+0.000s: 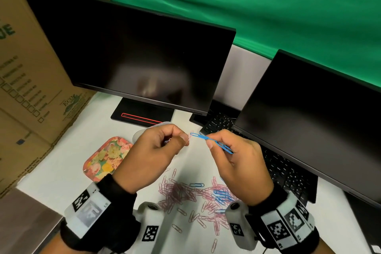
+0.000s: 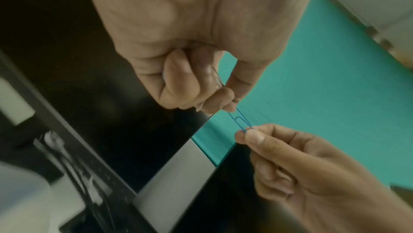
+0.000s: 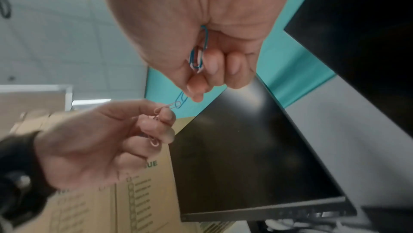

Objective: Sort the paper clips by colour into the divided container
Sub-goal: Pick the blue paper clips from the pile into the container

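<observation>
Both hands are raised above the table. My right hand [image 1: 212, 143] pinches a short chain of blue paper clips [image 1: 206, 138], also seen as blue clips [image 3: 197, 54] running back into the palm. My left hand [image 1: 184, 139] pinches a pink clip [image 3: 170, 106], with more pink clips tucked under its curled fingers. The pink clip's end appears hooked into the foremost blue clip [image 2: 242, 122]. Below lies a loose pile of pink and blue clips [image 1: 195, 196]. A whitish container [image 1: 138, 134] peeks out behind my left hand, mostly hidden.
A floral tin lid [image 1: 107, 156] lies left of the pile. A dark monitor [image 1: 132, 51] stands behind, its stand [image 1: 142, 115] close to the hands. A laptop [image 1: 288, 173] occupies the right side. Cardboard boxes [image 1: 31, 72] line the left edge.
</observation>
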Motion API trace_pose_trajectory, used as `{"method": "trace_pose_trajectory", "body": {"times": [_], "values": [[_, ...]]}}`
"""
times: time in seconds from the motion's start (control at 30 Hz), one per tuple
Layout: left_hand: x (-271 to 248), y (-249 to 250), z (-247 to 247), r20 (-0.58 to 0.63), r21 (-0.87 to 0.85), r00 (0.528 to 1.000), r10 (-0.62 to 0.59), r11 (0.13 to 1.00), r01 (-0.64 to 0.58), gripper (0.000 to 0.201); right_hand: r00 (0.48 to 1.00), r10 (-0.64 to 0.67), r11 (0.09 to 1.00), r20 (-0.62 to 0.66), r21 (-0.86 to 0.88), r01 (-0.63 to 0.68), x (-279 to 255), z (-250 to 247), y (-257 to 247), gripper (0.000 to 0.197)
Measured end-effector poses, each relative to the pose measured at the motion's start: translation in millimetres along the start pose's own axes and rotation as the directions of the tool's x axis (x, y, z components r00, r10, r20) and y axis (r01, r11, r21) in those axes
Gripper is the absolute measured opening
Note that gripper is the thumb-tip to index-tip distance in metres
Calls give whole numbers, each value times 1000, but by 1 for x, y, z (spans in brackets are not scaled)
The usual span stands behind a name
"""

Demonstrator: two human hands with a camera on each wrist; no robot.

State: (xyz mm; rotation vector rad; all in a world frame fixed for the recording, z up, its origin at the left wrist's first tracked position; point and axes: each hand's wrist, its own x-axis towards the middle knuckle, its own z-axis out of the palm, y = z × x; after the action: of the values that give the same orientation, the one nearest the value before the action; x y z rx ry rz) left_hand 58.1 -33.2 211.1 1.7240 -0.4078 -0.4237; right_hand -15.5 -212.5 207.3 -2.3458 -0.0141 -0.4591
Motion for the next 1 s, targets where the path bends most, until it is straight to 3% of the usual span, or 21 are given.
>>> {"method": "trace_pose_trajectory", "body": {"times": [0.1,0.23,0.33,0.47,0.53,0.6,0.7,0.9,1.0], "values": [[-1,4,-4,-7,286,994,108,953,-101,19,994,-62,980,86,-181,77,6,-6,0,15],[-2,9,-5,76,634,958,278,728,-261,18,968,-62,933,242,-330,142,14,-11,-6,24],[-3,10,0,148,655,930,335,672,-346,17,947,-57,923,316,-345,170,18,-9,-11,20],[-1,7,2,145,599,927,347,715,-361,15,954,9,949,301,-304,87,19,-6,-9,17],[0,1,0,106,567,948,300,765,-305,17,958,47,960,283,-277,35,18,-4,-4,16],[3,-13,-2,92,545,980,179,814,-200,20,960,108,959,257,-280,-33,18,-2,5,16],[8,-56,-1,124,610,992,-27,791,-54,17,942,231,952,242,-256,-168,18,5,28,15],[5,-141,24,157,720,944,-289,688,91,19,822,448,891,351,-98,-444,17,49,74,14],[-3,-161,40,165,709,913,-373,688,154,26,777,475,861,413,-36,-507,28,74,76,15]]}}
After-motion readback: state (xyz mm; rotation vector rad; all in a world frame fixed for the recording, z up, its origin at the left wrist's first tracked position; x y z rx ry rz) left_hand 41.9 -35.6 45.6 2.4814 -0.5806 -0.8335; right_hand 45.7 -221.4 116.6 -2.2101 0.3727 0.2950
